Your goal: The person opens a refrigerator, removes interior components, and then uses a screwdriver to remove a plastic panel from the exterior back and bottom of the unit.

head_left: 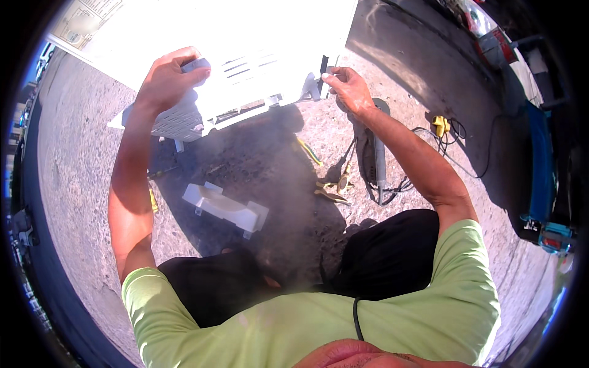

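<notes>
Head view, looking down from above a person crouched on speckled concrete ground (80,184), in a light green shirt and black trousers.

At twelve o'clock a large white appliance casing (245,55) is seen, glaring in the sun, with louvred vent slots near its lower edge. A pale rectangular label (86,18) is stuck at its eleven o'clock corner; its print is too small to make out.

The left hand (169,76), at eleven o'clock, is laid on the casing with fingers curled round a small grey object (197,64) whose kind cannot be told. The right hand (348,89), at one o'clock, is closed narrowly on the casing's right lower corner, fingertips pinching the edge.

Near the centre, a detached white plastic bracket (226,208) is lying on the ground in shadow. At three o'clock from it, yellow-handled pliers (334,189) and a grey power tool (377,153) with its cable are lying. A yellow plug (439,124) is seen at two o'clock. A blue container (543,178) stands at the three o'clock rim; its contents are hidden.
</notes>
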A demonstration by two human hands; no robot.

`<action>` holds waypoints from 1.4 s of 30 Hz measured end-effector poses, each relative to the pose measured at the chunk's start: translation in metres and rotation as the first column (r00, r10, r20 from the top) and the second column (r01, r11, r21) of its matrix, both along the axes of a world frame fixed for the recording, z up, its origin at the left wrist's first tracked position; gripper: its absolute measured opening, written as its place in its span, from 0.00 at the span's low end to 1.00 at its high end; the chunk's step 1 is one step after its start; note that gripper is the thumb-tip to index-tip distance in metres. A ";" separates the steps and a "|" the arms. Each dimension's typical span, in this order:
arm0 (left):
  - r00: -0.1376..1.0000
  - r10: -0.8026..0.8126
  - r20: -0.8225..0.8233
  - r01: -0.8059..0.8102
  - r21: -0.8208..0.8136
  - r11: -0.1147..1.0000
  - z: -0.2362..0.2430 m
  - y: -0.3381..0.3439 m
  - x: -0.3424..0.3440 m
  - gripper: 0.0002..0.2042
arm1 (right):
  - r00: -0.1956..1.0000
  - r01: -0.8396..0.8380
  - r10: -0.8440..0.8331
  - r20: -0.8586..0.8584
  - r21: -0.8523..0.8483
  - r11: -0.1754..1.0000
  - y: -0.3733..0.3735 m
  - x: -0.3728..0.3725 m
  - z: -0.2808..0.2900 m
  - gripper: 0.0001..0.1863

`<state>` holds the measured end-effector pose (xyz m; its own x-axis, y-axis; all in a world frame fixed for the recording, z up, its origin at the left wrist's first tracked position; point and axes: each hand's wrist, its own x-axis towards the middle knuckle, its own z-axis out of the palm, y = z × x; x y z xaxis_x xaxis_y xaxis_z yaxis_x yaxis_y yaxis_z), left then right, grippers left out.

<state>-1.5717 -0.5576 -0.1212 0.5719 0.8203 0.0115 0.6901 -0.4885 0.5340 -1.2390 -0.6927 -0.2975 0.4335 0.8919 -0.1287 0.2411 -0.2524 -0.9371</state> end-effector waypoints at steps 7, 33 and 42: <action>0.996 -0.090 0.007 0.090 -0.049 0.995 0.017 -0.009 -0.022 0.14 | 0.980 -0.195 0.197 0.012 -0.078 0.978 -0.006 0.003 -0.013 0.38; 0.989 -0.044 -0.141 0.080 0.262 0.962 -0.061 0.018 0.057 0.21 | 0.965 -0.191 0.101 -0.242 -0.385 0.903 0.009 0.015 -0.086 0.45; 0.990 -0.001 -0.141 0.047 0.324 0.945 -0.067 0.018 0.059 0.21 | 0.962 -0.165 0.071 -0.262 -0.355 0.920 0.007 0.015 -0.089 0.37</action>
